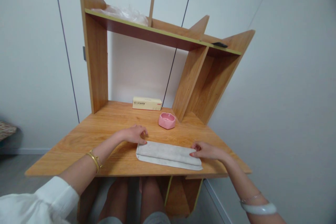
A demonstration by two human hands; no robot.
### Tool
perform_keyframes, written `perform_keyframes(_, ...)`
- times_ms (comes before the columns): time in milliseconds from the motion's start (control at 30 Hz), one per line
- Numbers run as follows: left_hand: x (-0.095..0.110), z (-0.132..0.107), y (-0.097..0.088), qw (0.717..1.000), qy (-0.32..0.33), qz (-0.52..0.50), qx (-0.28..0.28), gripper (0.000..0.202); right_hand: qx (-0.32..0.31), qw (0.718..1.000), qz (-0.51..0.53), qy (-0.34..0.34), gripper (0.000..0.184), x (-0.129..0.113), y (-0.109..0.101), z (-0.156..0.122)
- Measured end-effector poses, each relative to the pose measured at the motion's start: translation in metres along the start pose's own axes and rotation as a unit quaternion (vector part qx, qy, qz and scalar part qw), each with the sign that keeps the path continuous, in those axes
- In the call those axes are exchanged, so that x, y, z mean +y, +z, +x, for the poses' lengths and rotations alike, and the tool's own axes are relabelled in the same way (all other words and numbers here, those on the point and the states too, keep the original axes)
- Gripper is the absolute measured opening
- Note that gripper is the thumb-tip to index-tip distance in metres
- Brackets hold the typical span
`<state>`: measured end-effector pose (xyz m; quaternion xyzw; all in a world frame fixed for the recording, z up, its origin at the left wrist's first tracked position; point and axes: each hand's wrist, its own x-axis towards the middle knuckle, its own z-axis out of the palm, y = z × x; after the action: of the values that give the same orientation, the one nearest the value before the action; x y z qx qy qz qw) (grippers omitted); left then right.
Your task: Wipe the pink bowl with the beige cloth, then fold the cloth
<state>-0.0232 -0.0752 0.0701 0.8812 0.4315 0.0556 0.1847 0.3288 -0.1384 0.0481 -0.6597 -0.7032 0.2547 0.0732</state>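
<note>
A pale grey folded cloth lies as a long flat strip near the front edge of the wooden desk. My left hand is at its far left corner, the thumb on the cloth and the other fingers curled just beyond the edge. At the right end, my right hand has its thumb on the top of the cloth and its bent fingers at the far edge. Both hands look pinched on the cloth, though the fingertips are partly hidden. Beyond the cloth stands a pink faceted bowl.
A cream printed box lies at the back of the desk. Shelving with upright panels rises behind and to the right. Clear plastic wrap and a flat dark object rest on the upper shelf.
</note>
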Motion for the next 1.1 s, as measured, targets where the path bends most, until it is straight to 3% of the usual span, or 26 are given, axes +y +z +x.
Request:
perform_keyframes(133,0.012,-0.006,0.007,0.998,0.041,-0.008,0.036,0.032,0.018,0.998,0.051,-0.012,0.023,0.002,0.004,-0.003)
perform_keyframes(200,0.025,-0.011,0.010,0.994,0.088,-0.010,0.066,0.027,0.036,0.996,0.083,-0.010,0.024,-0.001,0.002,-0.006)
perform_keyframes(267,0.040,-0.014,0.017,0.987,0.149,-0.009,0.052,0.027,0.042,0.991,0.126,0.000,0.026,-0.011,-0.004,-0.010)
perform_keyframes(367,0.061,-0.014,0.034,0.979,0.202,0.007,0.014,0.035,0.051,0.980,0.191,0.025,0.029,-0.037,-0.014,-0.015)
perform_keyframes(500,0.072,-0.008,0.053,0.982,0.187,0.027,0.007,0.044,0.089,0.970,0.227,0.010,0.031,-0.087,-0.022,-0.012)
perform_keyframes(633,0.053,0.004,0.046,0.988,0.144,-0.021,0.045,0.040,0.104,0.964,0.241,-0.041,0.034,-0.142,-0.010,0.007)
perform_keyframes(767,0.008,0.012,0.024,0.983,0.000,-0.111,0.147,0.030,0.082,0.962,0.255,-0.059,0.038,-0.184,0.030,0.033)
perform_keyframes(833,-0.014,0.010,0.013,0.972,-0.051,-0.140,0.183,0.028,0.030,0.958,0.277,-0.064,0.040,-0.195,0.053,0.042)
perform_keyframes(933,-0.030,0.000,0.001,0.963,-0.091,-0.149,0.207,0.024,0.019,0.963,0.248,-0.104,0.031,-0.193,0.070,0.051)
perform_keyframes(1033,-0.029,-0.009,-0.007,0.961,-0.103,-0.142,0.213,0.019,0.128,0.964,0.176,-0.153,0.009,-0.168,0.058,0.052)
perform_keyframes(1100,-0.025,-0.013,-0.010,0.964,-0.112,-0.140,0.196,0.017,0.176,0.964,0.139,-0.141,0.009,-0.145,0.043,0.049)
